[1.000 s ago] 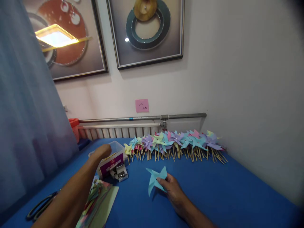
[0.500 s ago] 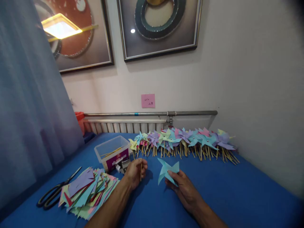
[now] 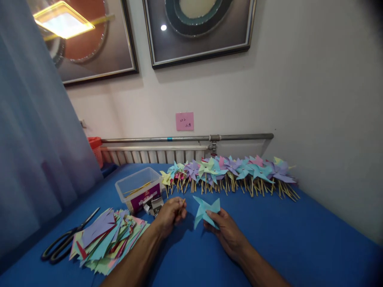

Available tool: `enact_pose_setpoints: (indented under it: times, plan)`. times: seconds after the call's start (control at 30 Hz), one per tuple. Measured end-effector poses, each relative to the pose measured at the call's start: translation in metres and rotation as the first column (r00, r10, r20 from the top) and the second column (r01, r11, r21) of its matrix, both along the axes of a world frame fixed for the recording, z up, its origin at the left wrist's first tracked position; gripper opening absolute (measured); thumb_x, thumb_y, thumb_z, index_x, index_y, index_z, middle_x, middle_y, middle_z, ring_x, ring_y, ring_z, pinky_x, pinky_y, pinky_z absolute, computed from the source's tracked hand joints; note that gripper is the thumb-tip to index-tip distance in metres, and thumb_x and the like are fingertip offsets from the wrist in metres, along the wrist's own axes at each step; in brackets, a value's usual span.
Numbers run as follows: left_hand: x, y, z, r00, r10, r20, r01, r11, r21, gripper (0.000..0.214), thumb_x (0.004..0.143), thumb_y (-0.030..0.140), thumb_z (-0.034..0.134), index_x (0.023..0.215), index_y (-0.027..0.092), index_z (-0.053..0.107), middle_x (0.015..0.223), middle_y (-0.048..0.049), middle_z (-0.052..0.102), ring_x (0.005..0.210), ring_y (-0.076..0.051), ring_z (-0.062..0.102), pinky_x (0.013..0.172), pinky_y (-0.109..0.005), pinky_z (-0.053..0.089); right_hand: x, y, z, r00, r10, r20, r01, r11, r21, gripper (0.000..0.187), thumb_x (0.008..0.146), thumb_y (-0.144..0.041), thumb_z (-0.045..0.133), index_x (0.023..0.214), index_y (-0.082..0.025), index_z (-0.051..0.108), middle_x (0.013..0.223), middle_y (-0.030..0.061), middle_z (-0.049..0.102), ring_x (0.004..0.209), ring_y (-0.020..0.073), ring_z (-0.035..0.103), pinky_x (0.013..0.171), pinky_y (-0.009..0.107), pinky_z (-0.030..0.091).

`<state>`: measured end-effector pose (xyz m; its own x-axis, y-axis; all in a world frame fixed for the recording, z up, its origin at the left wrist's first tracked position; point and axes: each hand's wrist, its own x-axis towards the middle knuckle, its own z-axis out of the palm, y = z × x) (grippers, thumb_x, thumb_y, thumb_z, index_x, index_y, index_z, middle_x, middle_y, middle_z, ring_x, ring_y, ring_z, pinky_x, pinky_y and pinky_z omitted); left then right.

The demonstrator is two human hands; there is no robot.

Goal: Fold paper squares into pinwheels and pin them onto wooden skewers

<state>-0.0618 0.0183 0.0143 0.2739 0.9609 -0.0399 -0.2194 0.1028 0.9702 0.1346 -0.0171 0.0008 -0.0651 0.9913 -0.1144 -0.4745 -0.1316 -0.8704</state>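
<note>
A light blue paper pinwheel (image 3: 206, 211) is pinched in my right hand (image 3: 226, 231), its points spread above the table. To its left, my left hand (image 3: 171, 213) is closed around a thin wooden stick (image 3: 183, 202); only a short end shows past the fingers. The two hands are apart, so stick and pinwheel do not touch. Just left of my left hand, a small open box (image 3: 156, 204) holds tiny shiny pieces. Behind it stands a clear plastic tub (image 3: 124, 187) with several wooden sticks inside.
Cut coloured paper (image 3: 104, 239) lies piled at left, beside black-handled scissors (image 3: 67, 241). Along the back of the blue table (image 3: 311, 243) runs a row of finished pinwheels (image 3: 230, 171) on sticks. A pipe (image 3: 155, 139) and radiator are behind, with a curtain (image 3: 44, 139) at left.
The stick in my left hand has turned from upright, so less of it shows. My right hand still holds the pinwheel, slightly tilted. The view has shifted a little.
</note>
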Motion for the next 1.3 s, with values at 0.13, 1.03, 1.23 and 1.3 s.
enact_pose_setpoints:
  times: [0.13, 1.03, 1.23, 1.3]
  plan:
    - [0.005, 0.001, -0.007, 0.991, 0.063, -0.118, -0.063, 0.998, 0.004, 0.039, 0.071, 0.048, 0.069, 0.091, 0.016, 0.061, 0.053, 0.0045, 0.057, 0.035, -0.006, 0.036, 0.037, -0.02, 0.018, 0.0, -0.001, 0.0, 1.0, 0.003, 0.016, -0.003, 1.0, 0.002, 0.03, 0.064, -0.036, 0.085, 0.084, -0.02, 0.069, 0.081, 0.0013, 0.07, 0.075, 0.0173, 0.062, 0.076, 0.034, 0.052]
    - [0.013, 0.0, -0.009, 0.935, 0.255, -0.246, -0.234, 0.966, 0.111, 0.022, 0.056, 0.031, 0.08, 0.063, 0.015, 0.068, 0.051, 0.0031, 0.052, 0.048, -0.008, 0.038, 0.048, -0.022, 0.024, 0.001, -0.001, 0.003, 0.999, -0.032, 0.001, 0.032, 0.998, -0.056, 0.028, 0.061, -0.032, 0.088, 0.077, -0.02, 0.068, 0.076, 0.0006, 0.069, 0.072, 0.0177, 0.063, 0.073, 0.033, 0.053]
    - [0.016, -0.001, -0.008, 0.93, 0.216, -0.299, -0.184, 0.974, 0.132, 0.019, 0.061, 0.03, 0.078, 0.062, 0.015, 0.067, 0.052, 0.002, 0.053, 0.049, -0.009, 0.04, 0.049, -0.023, 0.025, 0.001, 0.0, 0.002, 1.0, 0.003, 0.008, -0.003, 1.0, -0.031, 0.024, 0.064, -0.031, 0.086, 0.08, -0.021, 0.071, 0.077, -0.0001, 0.07, 0.072, 0.0166, 0.062, 0.073, 0.032, 0.051]
    - [0.019, -0.003, -0.009, 0.928, 0.196, -0.316, -0.161, 0.978, 0.133, 0.017, 0.063, 0.03, 0.075, 0.062, 0.015, 0.066, 0.052, 0.0023, 0.052, 0.049, -0.009, 0.039, 0.049, -0.024, 0.025, 0.0, -0.001, 0.003, 0.999, 0.023, 0.023, -0.022, 0.999, -0.027, 0.025, 0.065, -0.033, 0.085, 0.082, -0.02, 0.072, 0.079, 0.001, 0.071, 0.074, 0.0172, 0.062, 0.074, 0.032, 0.051]
